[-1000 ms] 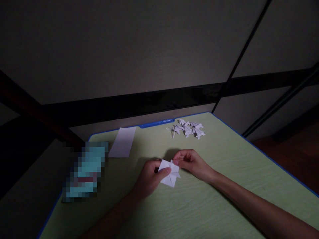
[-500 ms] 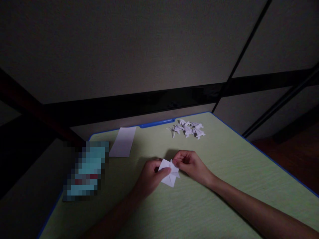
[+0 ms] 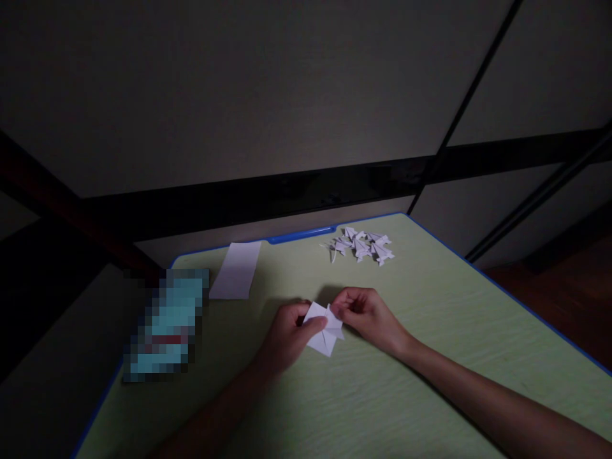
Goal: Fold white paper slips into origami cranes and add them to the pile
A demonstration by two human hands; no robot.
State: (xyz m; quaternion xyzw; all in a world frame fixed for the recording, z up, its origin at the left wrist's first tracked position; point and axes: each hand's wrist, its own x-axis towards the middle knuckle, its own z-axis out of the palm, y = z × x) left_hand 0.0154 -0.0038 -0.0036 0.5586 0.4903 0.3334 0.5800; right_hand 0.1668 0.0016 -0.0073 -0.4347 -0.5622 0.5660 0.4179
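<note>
Grips folded white paper (image 3: 331, 336) in left hand (image 3: 285, 335), over green table (image 3: 454, 312). Pinches its far edge with right hand (image 3: 366, 317). Note paper figures (image 3: 360, 247) beyond, off to right, and plain sheet (image 3: 236, 271) to left

Two hands I'm counting, my left hand (image 3: 285, 335) and my right hand (image 3: 366, 315), and one folded white paper (image 3: 329, 341) I'm holding between them, lower centre! Just right of centre I'm spotting at least five paper figures (image 3: 359, 247), overlapping too closely for a surer tally. One flat white sheet (image 3: 235, 271) is lying left of centre; one pixelated turquoise object (image 3: 174, 306) is showing at lower left. One table (image 3: 363, 408) is spanning the lower frame, one blue strip (image 3: 302, 234) running along its far edge.
</note>
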